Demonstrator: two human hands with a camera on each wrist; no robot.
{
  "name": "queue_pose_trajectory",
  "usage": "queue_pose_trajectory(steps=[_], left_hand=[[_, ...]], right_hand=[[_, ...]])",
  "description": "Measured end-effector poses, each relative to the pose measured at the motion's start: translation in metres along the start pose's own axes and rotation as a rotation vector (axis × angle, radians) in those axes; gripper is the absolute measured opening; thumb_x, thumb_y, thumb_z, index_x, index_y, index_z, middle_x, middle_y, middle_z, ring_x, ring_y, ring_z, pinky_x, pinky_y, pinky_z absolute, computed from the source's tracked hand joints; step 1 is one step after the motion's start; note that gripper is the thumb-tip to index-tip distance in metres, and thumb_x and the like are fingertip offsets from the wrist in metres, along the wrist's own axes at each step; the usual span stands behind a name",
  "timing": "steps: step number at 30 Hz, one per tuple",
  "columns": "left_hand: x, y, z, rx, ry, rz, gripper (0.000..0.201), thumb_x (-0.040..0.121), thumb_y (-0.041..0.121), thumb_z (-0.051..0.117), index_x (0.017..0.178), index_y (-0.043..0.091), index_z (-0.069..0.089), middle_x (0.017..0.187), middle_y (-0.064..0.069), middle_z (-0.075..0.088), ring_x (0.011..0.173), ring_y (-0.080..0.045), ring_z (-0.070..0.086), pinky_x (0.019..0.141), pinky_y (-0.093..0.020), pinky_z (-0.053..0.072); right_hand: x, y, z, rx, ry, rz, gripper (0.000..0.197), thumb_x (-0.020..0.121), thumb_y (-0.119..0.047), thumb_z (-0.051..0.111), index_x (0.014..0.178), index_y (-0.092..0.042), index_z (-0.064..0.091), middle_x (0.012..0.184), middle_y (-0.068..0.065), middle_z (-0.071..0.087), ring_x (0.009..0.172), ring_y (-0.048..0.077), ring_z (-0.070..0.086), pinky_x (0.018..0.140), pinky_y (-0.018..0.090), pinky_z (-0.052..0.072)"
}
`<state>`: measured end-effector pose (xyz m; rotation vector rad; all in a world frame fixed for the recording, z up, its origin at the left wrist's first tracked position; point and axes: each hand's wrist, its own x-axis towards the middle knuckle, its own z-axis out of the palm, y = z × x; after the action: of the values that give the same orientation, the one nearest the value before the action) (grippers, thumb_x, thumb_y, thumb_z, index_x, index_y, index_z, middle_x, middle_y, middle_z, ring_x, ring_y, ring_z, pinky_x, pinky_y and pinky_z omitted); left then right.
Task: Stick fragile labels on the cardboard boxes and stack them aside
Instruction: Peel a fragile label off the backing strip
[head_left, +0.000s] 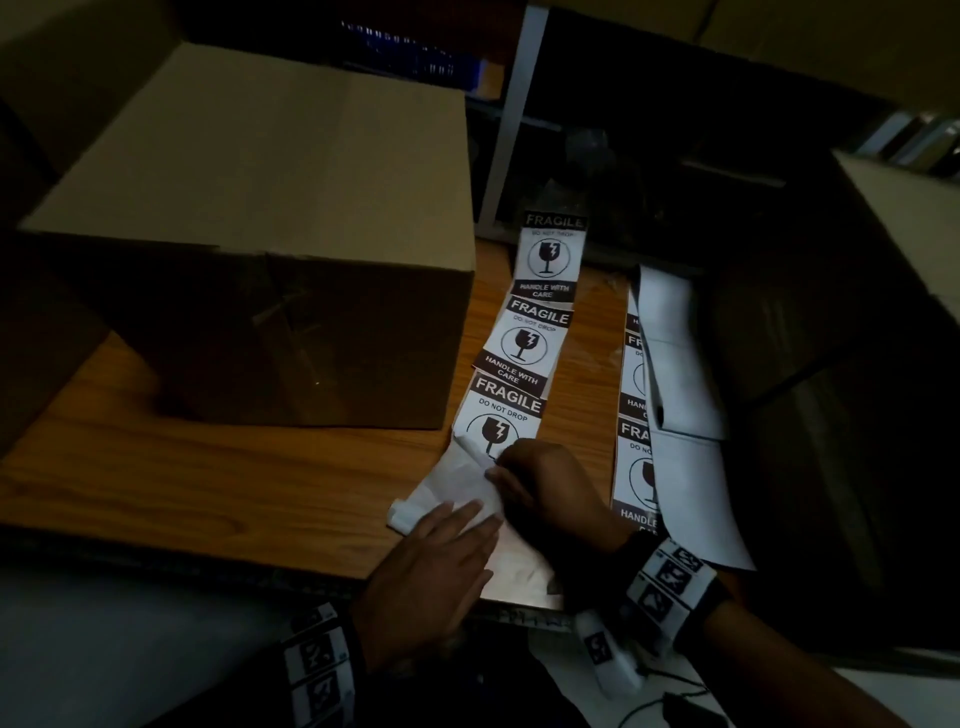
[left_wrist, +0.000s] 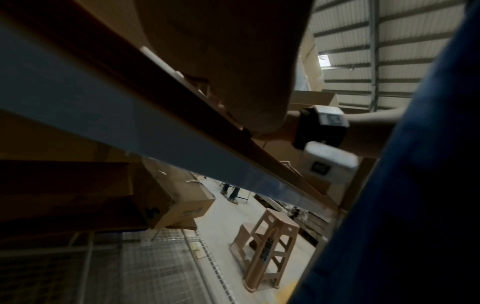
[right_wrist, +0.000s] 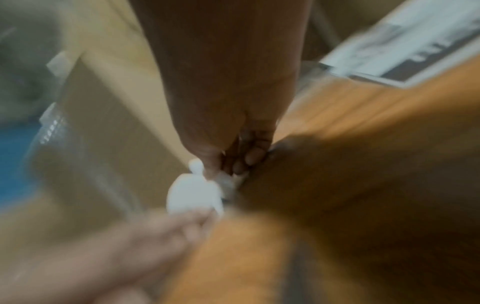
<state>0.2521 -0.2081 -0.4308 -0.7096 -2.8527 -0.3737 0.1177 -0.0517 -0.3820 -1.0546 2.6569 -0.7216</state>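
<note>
Dim wooden bench (head_left: 208, 478), right-wrist view blurred.
Beside the cardboard box (head_left: 249, 234), right hand (head_left: 540, 488) pinches the label strip (head_left: 519, 364); left hand (head_left: 436, 561) presses its backing, fingers straight together.

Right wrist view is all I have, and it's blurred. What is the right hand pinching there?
Observer: The right hand pinches the near edge of the nearest fragile label on a three-label strip.
Operator: And the left hand?
Observer: The left hand lies flat, fingers straight, pressing the white backing paper onto the table.
Operator: Any label on the box?
Observer: None shows on the top or near side of the cardboard box, left of the strip.
</note>
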Motion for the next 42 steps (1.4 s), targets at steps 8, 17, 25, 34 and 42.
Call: queue_pose_trajectory(steps=[8,17,25,34,42], left_hand=[[-0.007,-0.03,-0.012,0.003,-0.051,0.107,0.04,0.094,0.035,0.046,0.123,0.018,0.067,0.138,0.004,0.058,0.131,-0.018,0.049,0.108,-0.038,0.03],[-0.014,-0.044,-0.02,-0.086,0.041,0.147,0.029,0.095,0.029,0.049,0.109,0.019,0.072,0.134,0.003,0.061,0.136,-0.019,0.043,0.113,-0.041,0.029],[-0.021,-0.049,-0.017,-0.261,0.116,0.117,0.023,0.093,0.024,0.056,0.106,0.019,0.074,0.128,0.005,0.065,0.135,-0.014,0.046,0.113,-0.041,0.031],[0.001,-0.054,-0.039,-0.208,0.275,-0.04,0.028,0.092,0.022,0.053,0.108,0.01,0.073,0.104,-0.004,0.072,0.094,-0.014,0.065,0.09,-0.033,0.048],[0.025,-0.042,-0.025,-0.041,0.098,-0.295,0.037,0.09,0.037,0.042,0.099,0.017,0.072,0.1,-0.001,0.061,0.091,-0.022,0.055,0.076,-0.038,0.051]], right_hand=[[0.012,0.007,-0.005,0.332,-0.096,0.228,0.021,0.087,-0.031,0.072,0.077,-0.013,0.074,0.07,-0.004,0.071,0.06,0.002,0.061,0.063,0.022,0.048],[0.007,0.006,-0.015,0.484,-0.081,0.125,0.058,0.091,-0.06,0.043,0.089,-0.012,0.075,0.081,0.001,0.073,0.076,0.014,0.068,0.074,0.038,0.052],[0.029,0.014,-0.018,-0.285,-0.282,-0.118,0.057,0.098,-0.049,0.031,0.148,-0.023,0.038,0.156,0.003,0.035,0.144,0.023,0.028,0.11,0.042,0.03],[0.009,0.024,-0.029,-0.52,-0.282,0.129,0.063,0.08,-0.055,0.027,0.129,-0.027,0.055,0.139,-0.004,0.051,0.131,0.029,0.043,0.093,0.047,0.047],[0.009,-0.021,-0.013,-0.166,0.102,0.222,0.031,0.096,-0.037,0.048,0.105,-0.016,0.069,0.103,0.006,0.065,0.085,0.022,0.062,0.072,0.032,0.049]])
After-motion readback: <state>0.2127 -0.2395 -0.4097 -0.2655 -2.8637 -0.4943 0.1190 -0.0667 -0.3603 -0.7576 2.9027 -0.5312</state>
